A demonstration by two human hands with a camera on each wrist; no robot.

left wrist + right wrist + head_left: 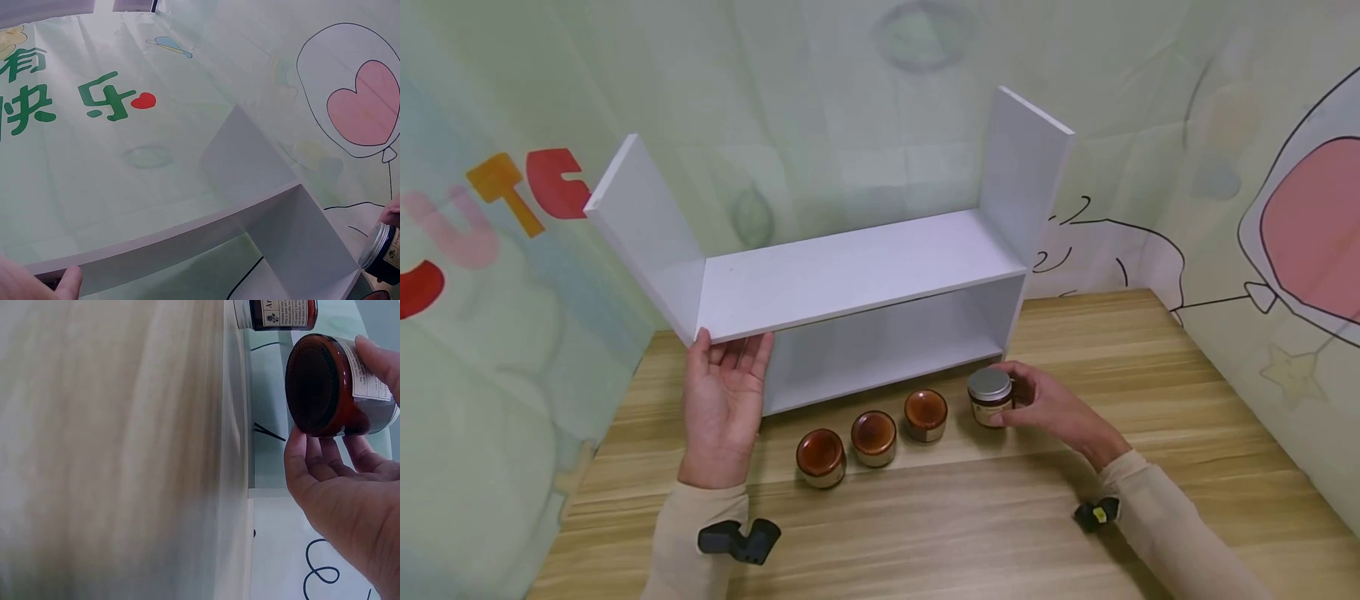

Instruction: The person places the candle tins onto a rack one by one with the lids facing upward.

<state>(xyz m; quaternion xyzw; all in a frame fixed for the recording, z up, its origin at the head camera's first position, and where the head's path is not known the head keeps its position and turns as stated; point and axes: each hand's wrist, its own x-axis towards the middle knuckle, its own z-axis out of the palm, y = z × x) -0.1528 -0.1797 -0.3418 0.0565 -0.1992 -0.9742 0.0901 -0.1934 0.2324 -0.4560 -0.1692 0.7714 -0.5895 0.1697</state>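
On one wooden table (925,533) is one white shelf unit (857,267). Before it: three bottom-up amber glass jars (874,439), one silver-lidded jar (989,398), making four. At its front: one left hand (724,408), one right hand (1054,410).

So the left hand (22,284) was right up against the pale shelf (287,244) at bottom left, and a labelled dark jar (389,261) with a silver lid (373,245) showed far right by the right hand (394,212), balloon drawing (325,75) above
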